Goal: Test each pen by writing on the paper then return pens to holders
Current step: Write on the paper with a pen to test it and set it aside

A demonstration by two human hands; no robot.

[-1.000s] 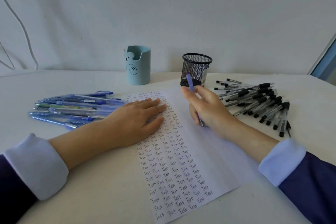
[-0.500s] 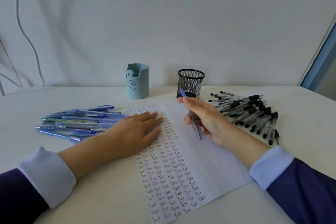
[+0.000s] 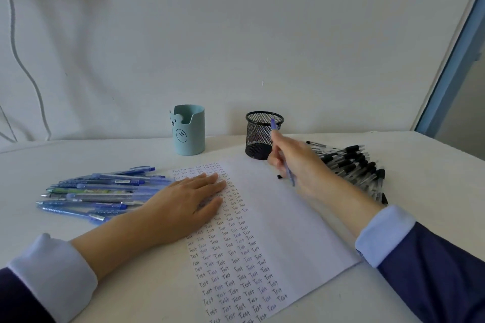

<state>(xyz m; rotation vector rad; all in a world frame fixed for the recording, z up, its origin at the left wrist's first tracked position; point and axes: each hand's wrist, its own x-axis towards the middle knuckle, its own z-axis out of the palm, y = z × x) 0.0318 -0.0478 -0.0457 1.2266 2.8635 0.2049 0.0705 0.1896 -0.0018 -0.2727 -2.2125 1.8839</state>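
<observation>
Right hand [image 3: 296, 162] grip pinches the blue pen [image 3: 273, 125] between thumb and curled fingers, above the paper [image 3: 288, 231]. Pen axis is steep, its top end overlapping the mesh holder [image 3: 258, 136] rim just behind. Blue holder [image 3: 189, 131] stands further left. Left hand [image 3: 183, 204] lies flat, fingers straight, pressing the paper. Drop-off likely next.
</observation>
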